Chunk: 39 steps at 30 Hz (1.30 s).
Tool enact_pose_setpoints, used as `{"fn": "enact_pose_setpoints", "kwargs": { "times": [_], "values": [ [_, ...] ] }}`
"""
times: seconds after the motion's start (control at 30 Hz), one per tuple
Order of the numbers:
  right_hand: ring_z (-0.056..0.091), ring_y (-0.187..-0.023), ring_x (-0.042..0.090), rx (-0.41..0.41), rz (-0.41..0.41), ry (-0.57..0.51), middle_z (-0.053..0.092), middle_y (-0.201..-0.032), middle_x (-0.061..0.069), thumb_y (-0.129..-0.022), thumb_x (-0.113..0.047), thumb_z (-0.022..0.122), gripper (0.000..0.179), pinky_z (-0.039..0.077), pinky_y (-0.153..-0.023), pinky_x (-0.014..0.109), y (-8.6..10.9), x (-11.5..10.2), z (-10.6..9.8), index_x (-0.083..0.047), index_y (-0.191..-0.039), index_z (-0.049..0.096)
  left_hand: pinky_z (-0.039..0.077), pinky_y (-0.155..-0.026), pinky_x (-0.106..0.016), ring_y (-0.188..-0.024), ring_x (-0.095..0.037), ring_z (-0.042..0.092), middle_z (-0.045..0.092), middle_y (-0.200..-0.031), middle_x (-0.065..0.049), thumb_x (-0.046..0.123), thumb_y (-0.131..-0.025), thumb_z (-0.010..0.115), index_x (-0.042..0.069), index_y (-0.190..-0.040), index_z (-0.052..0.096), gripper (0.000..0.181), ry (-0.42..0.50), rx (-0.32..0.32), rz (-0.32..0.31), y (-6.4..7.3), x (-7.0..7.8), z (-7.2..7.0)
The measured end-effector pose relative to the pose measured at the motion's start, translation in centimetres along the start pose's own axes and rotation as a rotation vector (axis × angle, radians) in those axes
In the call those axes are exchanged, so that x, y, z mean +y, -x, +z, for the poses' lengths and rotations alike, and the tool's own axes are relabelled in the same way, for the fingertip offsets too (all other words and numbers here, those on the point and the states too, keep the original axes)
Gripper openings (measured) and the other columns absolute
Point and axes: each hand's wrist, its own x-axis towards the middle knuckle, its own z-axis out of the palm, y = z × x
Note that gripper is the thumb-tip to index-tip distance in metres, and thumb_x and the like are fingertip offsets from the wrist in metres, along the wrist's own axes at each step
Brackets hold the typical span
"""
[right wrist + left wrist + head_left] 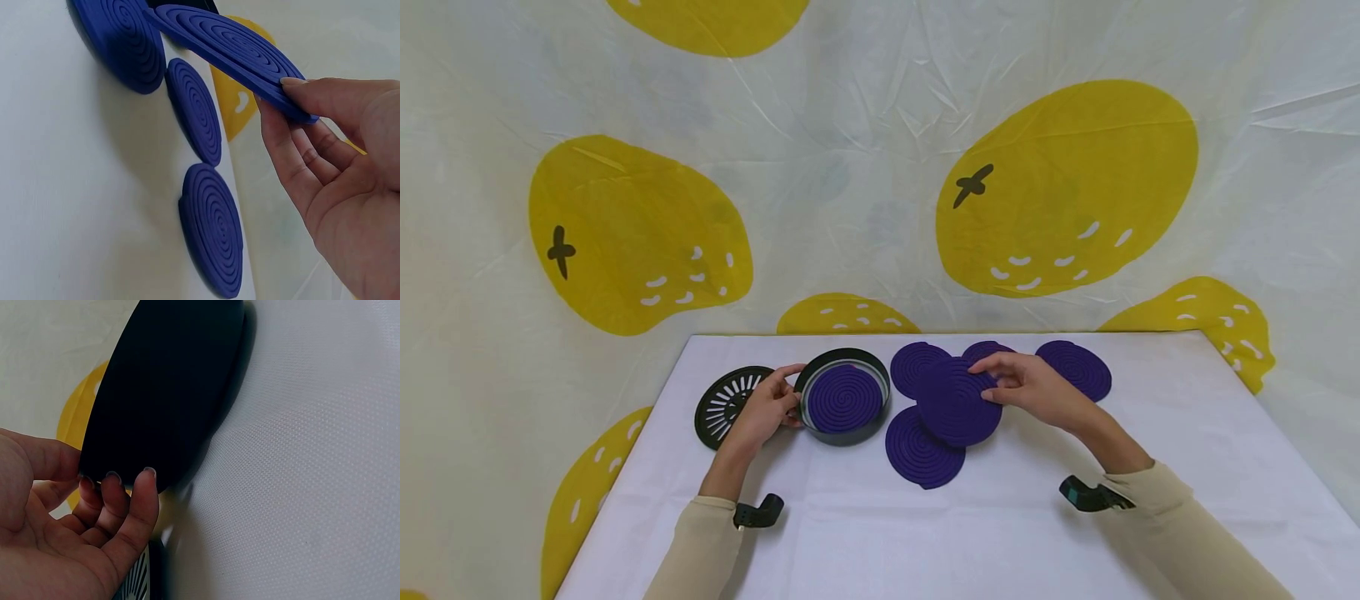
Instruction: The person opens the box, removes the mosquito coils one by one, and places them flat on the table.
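Right of centre, we see the right hand point(1036, 387) pinching a purple, round, rubbery-looking spiral disc point(957, 408) (no long axis); to its left, the nearer left hand point(767, 412) grips a black, round, hard-looking tray point(844, 438).

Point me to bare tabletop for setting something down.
Bare white cloth lies between the two sleeves, and right of the rightmost purple disc. Crowded: from the slotted black piece through the round container to the clustered purple discs.

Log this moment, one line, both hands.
left hand: grips dark round container; right hand: pinches purple spiral coaster; inside container: another coaster; slotted disc: left of container
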Motion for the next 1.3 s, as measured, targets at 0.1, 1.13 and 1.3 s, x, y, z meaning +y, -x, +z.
{"fn": "enact_pose_setpoints", "kwargs": {
  "times": [0.1,1.13,1.3],
  "values": [
    [0.055,-0.087,0.015,0.002,0.000,-0.001,0.063,-0.115,0.012,-0.091,-0.012,0.076,0.033,0.054,-0.070,0.023,0.3,0.2,-0.2,-0.011,-0.124,0.068,0.061,-0.070,-0.045,-0.076,-0.024,0.055,0.046,-0.088,-0.006,-0.007,-0.097,0.051,0.001,-0.151,0.043,0.055,0.001,0.000,0.006,0.2,0.2,0.0],
    [0.058,-0.069,0.014,-0.017,0.093,0.001,0.063,-0.104,0.014,-0.090,-0.014,0.078,0.036,0.056,-0.067,0.029,2.8,2.9,-2.8,-0.012,-0.125,0.069,0.061,-0.069,-0.044,-0.076,-0.024,0.055,0.046,-0.089,-0.005,-0.006,-0.098,0.050,0.007,-0.152,0.043,0.057,-0.008,0.019,0.000,-1.6,-2.3,-0.3],
    [0.058,-0.070,0.013,-0.023,0.093,0.009,0.065,-0.111,0.015,-0.089,-0.014,0.078,0.037,0.058,-0.070,0.032,3.0,3.3,-3.2,-0.011,-0.125,0.069,0.061,-0.065,-0.037,-0.074,-0.021,0.056,0.046,-0.090,-0.005,-0.004,-0.098,0.052,0.012,-0.151,0.046,0.055,-0.023,0.041,0.011,-1.8,-2.8,-0.2]
  ]
}}
